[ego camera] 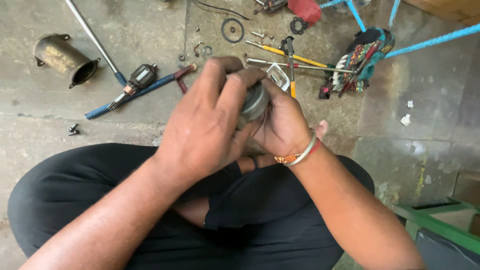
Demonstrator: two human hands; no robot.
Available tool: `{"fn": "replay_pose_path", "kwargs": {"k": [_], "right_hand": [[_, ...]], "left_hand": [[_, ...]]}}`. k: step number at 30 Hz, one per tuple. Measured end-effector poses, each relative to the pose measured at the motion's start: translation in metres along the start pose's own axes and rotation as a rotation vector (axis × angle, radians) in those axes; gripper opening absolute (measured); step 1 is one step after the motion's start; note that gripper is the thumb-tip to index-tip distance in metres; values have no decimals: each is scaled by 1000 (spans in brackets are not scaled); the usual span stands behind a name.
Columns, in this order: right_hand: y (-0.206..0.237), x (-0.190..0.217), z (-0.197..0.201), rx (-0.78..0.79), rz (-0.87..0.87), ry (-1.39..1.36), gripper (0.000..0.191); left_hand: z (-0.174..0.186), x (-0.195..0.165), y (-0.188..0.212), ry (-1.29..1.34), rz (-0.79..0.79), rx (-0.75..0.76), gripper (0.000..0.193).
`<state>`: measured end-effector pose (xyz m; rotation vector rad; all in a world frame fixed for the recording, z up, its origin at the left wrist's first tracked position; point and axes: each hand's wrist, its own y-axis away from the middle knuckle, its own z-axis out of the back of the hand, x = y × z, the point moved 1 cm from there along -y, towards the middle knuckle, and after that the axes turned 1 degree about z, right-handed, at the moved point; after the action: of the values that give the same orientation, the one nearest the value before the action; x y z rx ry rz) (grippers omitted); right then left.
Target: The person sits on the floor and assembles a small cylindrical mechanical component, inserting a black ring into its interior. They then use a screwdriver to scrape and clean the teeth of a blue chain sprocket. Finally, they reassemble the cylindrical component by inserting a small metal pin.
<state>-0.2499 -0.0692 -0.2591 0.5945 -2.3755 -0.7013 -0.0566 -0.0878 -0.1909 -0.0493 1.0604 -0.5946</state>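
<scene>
Where the concrete floor [410, 70] runs to the far left, a dull brass-coloured metal cylinder housing [65, 58] lies on its side with its open mouth turned toward the right, and below it two small dark screws [73, 130] sit close together. Just right of the housing a long grey metal rod [94, 39] slants across the floor, and beside its lower end lies a motor armature [139, 80] with copper windings, resting against a blue-handled tool [135, 94]. Further right, a black rubber ring [232, 30] lies flat near the top, with small bolts and washers scattered around it. In the middle, above the person's crossed legs in black trousers [270, 210], the left hand [205, 125] wraps over a round grey metal part [254, 102], fingers curled across its top and side, while the right hand [282, 125], wearing a metal bangle [302, 152] at the wrist, cups the same part from the other side; both hands are closed on it, holding it off the floor. Behind the hands lie a yellow-handled screwdriver [295, 56] and a thin steel rod [300, 65]. To the right sits a patterned cloth bundle [360, 60], with blue cords [435, 37] stretched above it, and a green metal frame [440, 225] fills the lower right corner.
</scene>
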Motion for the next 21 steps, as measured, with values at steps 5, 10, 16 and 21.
{"fn": "replay_pose_path", "kwargs": {"k": [5, 10, 16, 21], "right_hand": [[3, 3, -12, 93, 42, 61, 39], [2, 0, -8, 119, 26, 21, 40], [-1, 3, 4, 301, 48, -154, 37], [1, 15, -1, 107, 116, 100, 40]], "left_hand": [[13, 5, -5, -7, -15, -23, 68], [12, 6, -8, -115, -150, 81, 56], [18, 11, -12, -124, -105, 38, 62], [17, 27, -17, 110, 229, -1, 52]]}}
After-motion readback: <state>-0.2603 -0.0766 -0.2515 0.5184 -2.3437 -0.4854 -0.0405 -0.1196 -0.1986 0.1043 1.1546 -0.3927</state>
